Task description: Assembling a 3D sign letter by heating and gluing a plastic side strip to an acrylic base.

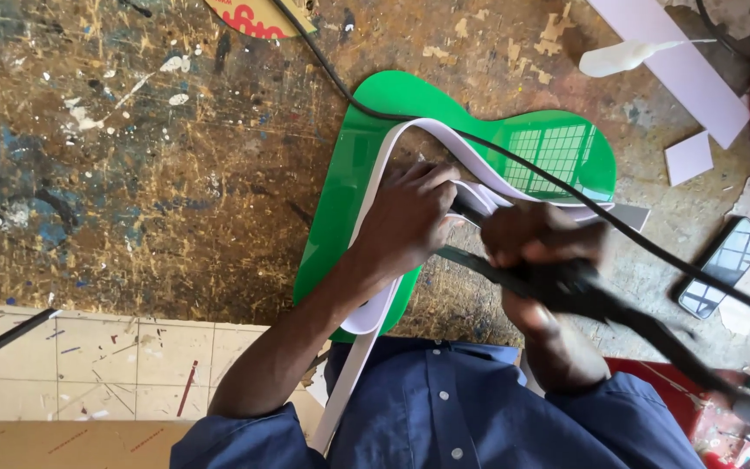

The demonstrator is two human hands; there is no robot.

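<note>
A glossy green curved panel [375, 113] lies flat on the stained wooden workbench [132, 174]. A white flexible strip [431, 130] stands on edge along the panel's outline and hangs off the bench toward me. My left hand [410, 217] presses on the white strip near the panel's middle, fingers closed on it. My right hand [536, 239], blurred by motion, grips a dark tool [583, 291] with a black cable running off to the lower right. The two hands are close together over the panel's right part.
A black cable [323, 61] crosses the bench and panel from the top. A phone [722, 265] lies at the right. White offcuts [687, 156], a white bottle [622, 56] and a long white board [679, 69] sit at the upper right. Tiled floor [88, 356] shows at the lower left.
</note>
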